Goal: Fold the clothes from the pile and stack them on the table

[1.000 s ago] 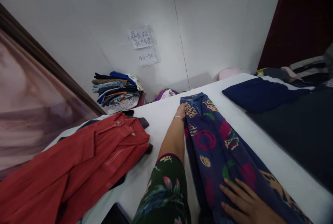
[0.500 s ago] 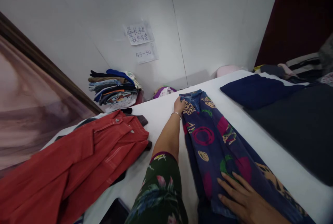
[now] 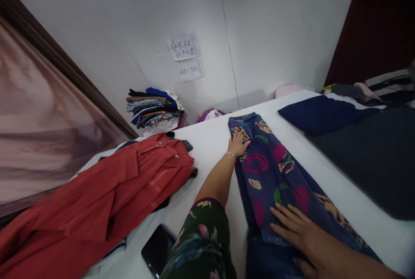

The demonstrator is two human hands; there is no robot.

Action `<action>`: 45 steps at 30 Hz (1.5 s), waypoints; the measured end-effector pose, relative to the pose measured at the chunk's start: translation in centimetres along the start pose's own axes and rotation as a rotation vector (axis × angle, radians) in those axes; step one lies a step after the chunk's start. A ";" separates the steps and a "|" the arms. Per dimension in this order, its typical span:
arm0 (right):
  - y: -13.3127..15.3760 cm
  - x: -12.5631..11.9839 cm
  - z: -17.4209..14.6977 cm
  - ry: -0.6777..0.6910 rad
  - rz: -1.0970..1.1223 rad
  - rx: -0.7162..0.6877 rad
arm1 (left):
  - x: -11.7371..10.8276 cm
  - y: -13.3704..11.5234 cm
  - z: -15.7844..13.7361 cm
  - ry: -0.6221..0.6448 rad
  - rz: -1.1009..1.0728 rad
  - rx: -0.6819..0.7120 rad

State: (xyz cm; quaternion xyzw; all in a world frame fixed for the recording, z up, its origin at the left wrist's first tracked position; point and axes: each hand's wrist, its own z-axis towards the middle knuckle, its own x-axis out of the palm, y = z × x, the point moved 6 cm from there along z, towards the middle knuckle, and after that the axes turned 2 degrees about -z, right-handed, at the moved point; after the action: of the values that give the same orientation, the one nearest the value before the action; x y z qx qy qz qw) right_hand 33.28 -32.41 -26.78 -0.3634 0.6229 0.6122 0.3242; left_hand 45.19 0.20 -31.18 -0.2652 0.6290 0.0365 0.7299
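A dark blue patterned denim garment (image 3: pixel 269 175), with magenta, green and tan shapes, lies lengthwise on the white table (image 3: pixel 214 136). Its collar-like end points toward the wall. My left hand (image 3: pixel 239 141) rests on the cloth near that far end, fingers spread. Closer to me, my right hand (image 3: pixel 296 229) lies flat on the near part of the garment with its fingers apart. Darker blue cloth (image 3: pixel 266 257) shows below the near edge. Neither hand grips anything that I can see.
Left of the garment lies a red jacket-like garment (image 3: pixel 129 188), with a black phone (image 3: pixel 158 248) near my left sleeve. Folded clothes (image 3: pixel 155 108) are stacked by the wall. Navy cloth (image 3: pixel 320 112) and dark grey cloth (image 3: pixel 363 153) lie at right. Paper signs (image 3: pixel 186 46) hang on the wall.
My left hand has let go of the garment's far corner and moved onto its surface, fingers now spread. My right hand stays flat on the near part. The view has shifted slightly left.
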 end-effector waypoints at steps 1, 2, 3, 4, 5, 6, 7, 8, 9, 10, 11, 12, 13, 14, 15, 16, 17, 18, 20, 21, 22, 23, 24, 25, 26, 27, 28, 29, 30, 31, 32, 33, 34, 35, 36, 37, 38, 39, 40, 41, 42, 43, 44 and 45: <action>0.4 -1.1 0.2 0.001 0.035 -0.002 | -0.1 0.0 0.0 0.010 0.000 -0.001; 0.6 -2.3 0.6 -0.022 0.057 -0.010 | -0.3 -0.1 0.0 0.025 -0.007 -0.009; 0.7 -3.7 1.3 -0.074 0.058 -0.014 | -0.5 -0.1 0.0 0.040 -0.018 -0.028; 0.5 -5.1 2.2 -0.143 0.036 -0.011 | -0.8 -0.2 0.0 0.051 -0.032 -0.050; 0.0 -6.3 3.3 -0.216 -0.007 0.004 | -1.1 -0.4 -0.1 0.052 -0.046 -0.067; -0.7 -7.5 4.6 -0.294 -0.065 0.033 | -1.4 -0.8 -0.3 0.049 -0.058 -0.073; -1.5 -8.4 6.0 -0.345 -0.130 0.072 | -1.7 -1.3 -0.6 0.040 -0.068 -0.068; -2.6 -9.1 7.5 -0.383 -0.195 0.124 | -2.0 -1.8 -1.0 0.029 -0.073 -0.053; -3.9 -9.5 9.0 -0.404 -0.253 0.183 | -2.2 -2.4 -1.5 0.018 -0.075 -0.035; -5.2 -9.6 10.3 -0.412 -0.300 0.242 | -2.2 -2.9 -2.1 0.009 -0.072 -0.020; -6.5 -9.3 11.5 -0.408 -0.341 0.292 | -2.0 -3.3 -2.8 0.006 -0.064 -0.016; -7.7 -8.8 12.5 -0.388 -0.374 0.335 | -1.7 -3.6 -3.5 0.013 -0.050 -0.021; -9.0 -8.1 13.3 -0.358 -0.392 0.379 | -1.3 -3.7 -4.2 0.019 -0.030 -0.026; -10.2 -7.1 13.7 -0.318 -0.395 0.422 | -0.7 -3.8 -4.9 0.025 -0.006 -0.030; -11.3 -6.1 14.0 -0.280 -0.389 0.460 | -0.2 -3.8 -5.4 0.023 0.018 -0.032; -12.2 -5.1 14.0 -0.252 -0.379 0.488 | 0.2 -3.8 -5.9 0.016 0.040 -0.031; -12.9 -4.3 13.9 -0.236 -0.370 0.504 | 0.6 -3.8 -6.3 0.002 0.057 -0.027; -13.4 -3.7 13.8 -0.232 -0.365 0.509 | 0.8 -3.8 -6.5 -0.016 0.068 -0.021; -13.8 -3.2 13.6 -0.235 -0.364 0.502 | 0.9 -3.8 -6.7 -0.030 0.068 -0.018; -13.9 -3.1 13.5 -0.235 -0.363 0.501 | 0.9 -3.8 -6.7 -0.033 0.060 -0.017; -13.9 -3.1 13.5 -0.233 -0.360 0.502 | 0.7 -3.9 -6.7 -0.035 0.048 -0.016; -13.9 -3.2 13.5 -0.229 -0.358 0.505 | 0.5 -4.0 -6.8 -0.046 0.032 -0.017; -13.9 -3.3 13.5 -0.225 -0.355 0.507 | 0.2 -4.0 -6.9 -0.066 0.014 -0.022; -13.9 -3.4 13.5 -0.223 -0.353 0.508 | -0.2 -4.1 -7.1 -0.095 -0.005 -0.034; -13.9 -3.5 13.5 -0.222 -0.350 0.508 | -0.6 -4.0 -7.4 -0.130 -0.025 -0.059; -13.9 -3.6 13.5 -0.221 -0.348 0.508 | -0.9 -3.9 -7.9 -0.161 -0.047 -0.097; -13.9 -3.6 13.5 -0.220 -0.346 0.506 | -1.2 -3.8 -8.5 -0.183 -0.073 -0.143; -13.9 -3.6 13.4 -0.220 -0.344 0.504 | -1.4 -3.7 -9.3 -0.193 -0.104 -0.189; -13.9 -3.7 13.4 -0.220 -0.341 0.503 | -1.5 -3.6 -10.2 -0.191 -0.143 -0.226; -13.9 -3.7 13.3 -0.217 -0.337 0.500 | -1.5 -3.6 -11.2 -0.185 -0.190 -0.252; -13.8 -3.7 13.3 -0.213 -0.335 0.496 | -1.5 -3.7 -12.4 -0.179 -0.247 -0.266; -13.8 -3.7 13.3 -0.209 -0.334 0.494 | -1.5 -3.9 -13.8 -0.178 -0.315 -0.268; -13.9 -3.7 13.3 -0.206 -0.333 0.495 | -1.5 -4.2 -15.4 -0.181 -0.395 -0.262; -13.9 -3.7 13.3 -0.205 -0.331 0.498 | -1.4 -4.6 -17.1 -0.187 -0.487 -0.257; -13.9 -3.8 13.3 -0.207 -0.330 0.502 | -1.2 -5.0 -19.0 -0.190 -0.588 -0.253; -14.0 -3.8 13.3 -0.210 -0.328 0.504 | -1.0 -5.4 -21.0 -0.188 -0.695 -0.260; -14.0 -3.8 13.3 -0.213 -0.325 0.505 | -0.6 -5.8 -23.0 -0.184 -0.802 -0.275; -14.1 -3.8 13.3 -0.214 -0.323 0.504 | -0.2 -6.2 -25.0 -0.173 -0.903 -0.300; -14.1 -3.8 13.4 -0.214 -0.321 0.500 | 0.2 -6.7 -27.0 -0.165 -0.995 -0.339; -14.2 -3.8 13.4 -0.213 -0.321 0.497 | 0.6 -7.2 -28.8 -0.161 -1.071 -0.369; -14.3 -3.8 13.4 -0.212 -0.322 0.496 | 0.8 -7.7 -30.3 -0.158 -1.141 -0.393; -14.4 -3.7 13.4 -0.212 -0.324 0.496 | 1.0 -8.4 -31.6 -0.158 -1.213 -0.404; -14.5 -3.7 13.5 -0.211 -0.326 0.497 | 1.0 -9.1 -32.7 -0.157 -1.283 -0.399; -14.5 -3.7 13.5 -0.210 -0.327 0.499 | 0.9 -9.8 -33.5 -0.163 -1.349 -0.388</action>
State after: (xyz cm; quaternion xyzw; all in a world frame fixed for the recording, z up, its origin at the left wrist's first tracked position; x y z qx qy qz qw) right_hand 47.04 -18.55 -31.83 -0.3027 0.6502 0.4146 0.5602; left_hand 19.04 -22.94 -31.02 -0.7188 0.2529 -0.2925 0.5778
